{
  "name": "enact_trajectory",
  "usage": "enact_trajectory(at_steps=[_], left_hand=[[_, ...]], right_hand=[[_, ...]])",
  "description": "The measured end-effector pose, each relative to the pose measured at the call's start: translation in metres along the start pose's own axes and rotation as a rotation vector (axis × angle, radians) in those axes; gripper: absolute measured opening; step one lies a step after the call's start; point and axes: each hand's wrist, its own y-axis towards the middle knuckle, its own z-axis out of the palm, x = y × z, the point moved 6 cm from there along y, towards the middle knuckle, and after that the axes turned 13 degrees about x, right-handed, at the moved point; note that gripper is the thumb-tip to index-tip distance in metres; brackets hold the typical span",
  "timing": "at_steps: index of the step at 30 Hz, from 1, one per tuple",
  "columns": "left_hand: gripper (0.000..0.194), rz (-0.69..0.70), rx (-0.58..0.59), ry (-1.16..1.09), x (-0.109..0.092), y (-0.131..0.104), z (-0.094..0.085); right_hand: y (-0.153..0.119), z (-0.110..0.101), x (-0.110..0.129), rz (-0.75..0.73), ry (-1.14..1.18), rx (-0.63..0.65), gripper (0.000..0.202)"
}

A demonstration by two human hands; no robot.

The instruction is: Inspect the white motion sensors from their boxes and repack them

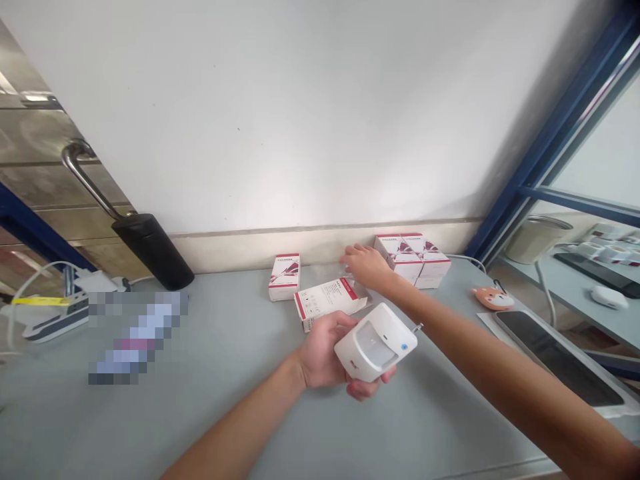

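My left hand [330,357] is wrapped around a white motion sensor [373,343], tilted with its curved window facing up. A short metal antenna and a small blue mark show at its right side. Beyond it lies an opened white and red box [330,301] with its flap end to the right. My right hand [366,265] reaches past this box, near the wall. Its fingers are bent downward by what looks like clear plastic, and the fingertips are partly hidden.
A small closed box [285,277] stands left of the opened one. Stacked boxes [414,260] sit by the wall. A black cylinder [154,252] and power strip [55,317] are left. Rightward lie an orange animal-shaped case [493,298] and a dark-screened tablet or phone [555,357].
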Motion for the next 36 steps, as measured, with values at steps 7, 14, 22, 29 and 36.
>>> enact_trajectory(at_steps=[7, 14, 22, 29, 36], left_hand=[[0.053, 0.119, -0.028, 0.011, -0.012, -0.005, -0.004], [0.052, 0.344, -0.177, -0.004, -0.025, -0.012, -0.011], [0.044, 0.381, -0.387, -0.038, -0.023, -0.011, -0.024], [0.044, 0.4, -0.436, -0.038, -0.023, -0.011, -0.027], [0.044, 0.421, -0.488, 0.059, -0.028, -0.012, -0.022]], right_hand=[[-0.011, -0.023, -0.011, 0.075, -0.173, -0.088, 0.031], [-0.113, -0.051, -0.055, 0.175, -0.098, -0.588, 0.022], [-0.128, -0.043, -0.07, 0.072, 0.042, -0.626, 0.027], [-0.133, -0.041, -0.06, 0.021, 0.155, -0.593, 0.023], [-0.134, -0.04, -0.039, -0.117, 0.377, -0.53, 0.033]])
